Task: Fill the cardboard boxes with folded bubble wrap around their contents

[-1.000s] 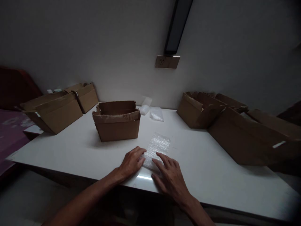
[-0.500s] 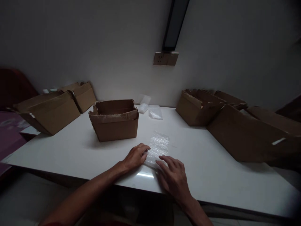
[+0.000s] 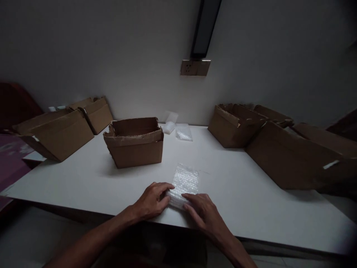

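A clear sheet of bubble wrap (image 3: 186,178) lies flat on the white table near its front edge, its near end folded or rolled over. My left hand (image 3: 154,199) pinches the left end of that fold between thumb and fingers. At the fold's right end, my right hand (image 3: 203,210) grips with the thumb below and the fingers on top. Whether anything is wrapped inside the fold I cannot tell.
An open cardboard box (image 3: 136,149) stands left of centre. More cardboard boxes (image 3: 61,130) line the left side, and several others (image 3: 237,128) the right. Two clear bubble-wrap pieces (image 3: 183,133) lie by the wall. A socket plate (image 3: 195,68) is above.
Both hands have drawn toward the table's front edge, bringing the bubble wrap with them. My fingers have closed onto its near end, which looks more folded now.
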A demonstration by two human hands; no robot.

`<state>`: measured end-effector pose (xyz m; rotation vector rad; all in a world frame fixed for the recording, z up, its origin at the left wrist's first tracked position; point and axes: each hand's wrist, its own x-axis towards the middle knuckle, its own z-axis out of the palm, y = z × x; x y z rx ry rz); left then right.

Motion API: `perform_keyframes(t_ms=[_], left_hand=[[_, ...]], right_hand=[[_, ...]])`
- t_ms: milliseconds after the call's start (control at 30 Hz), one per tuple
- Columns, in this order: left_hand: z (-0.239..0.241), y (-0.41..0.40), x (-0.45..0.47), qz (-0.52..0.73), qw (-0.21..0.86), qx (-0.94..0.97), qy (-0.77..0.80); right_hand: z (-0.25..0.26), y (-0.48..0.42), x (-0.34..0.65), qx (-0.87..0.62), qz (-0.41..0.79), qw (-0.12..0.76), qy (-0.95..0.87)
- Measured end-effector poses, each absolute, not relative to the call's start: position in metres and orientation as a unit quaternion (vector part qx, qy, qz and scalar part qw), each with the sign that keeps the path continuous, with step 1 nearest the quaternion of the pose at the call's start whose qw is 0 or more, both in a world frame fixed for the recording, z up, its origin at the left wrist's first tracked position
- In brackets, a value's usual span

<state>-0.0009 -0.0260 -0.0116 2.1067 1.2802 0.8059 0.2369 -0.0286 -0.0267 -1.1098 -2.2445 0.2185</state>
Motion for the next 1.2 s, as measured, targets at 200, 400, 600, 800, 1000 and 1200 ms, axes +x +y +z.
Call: perform_keyframes(t_ms=[200,400,600,800,1000,1200], left_hand=[[-0.012,-0.013,0.002,0.278,0.256,0.763,0.524],[-0.01,-0.022,0.003,0.325,0.218,0.817,0.423],[-0.008,-0.034,0.001,0.284,0.29,0.785,0.469],[-0.01,-0.019,0.01,0.263,0.197,0.771,0.546],[-0.015,-0.033,0.012,0.404,0.426,0.59,0.555],[-0.021,-0.04,0.021,0.508,0.597,0.404,0.472]], right_hand=[[-0.012,-0.036,0.239,-0.413,-0.036,0.269,-0.87],[-0.018,-0.034,0.233,-0.413,0.006,0.282,-0.866],[-0.024,-0.042,0.24,-0.449,0.077,0.31,-0.835],[-0.02,-0.043,0.238,-0.412,-0.055,0.264,-0.87],[-0.026,-0.022,0.231,-0.476,0.058,0.315,-0.819],[-0.029,-0.026,0.224,-0.47,0.266,0.336,-0.771]])
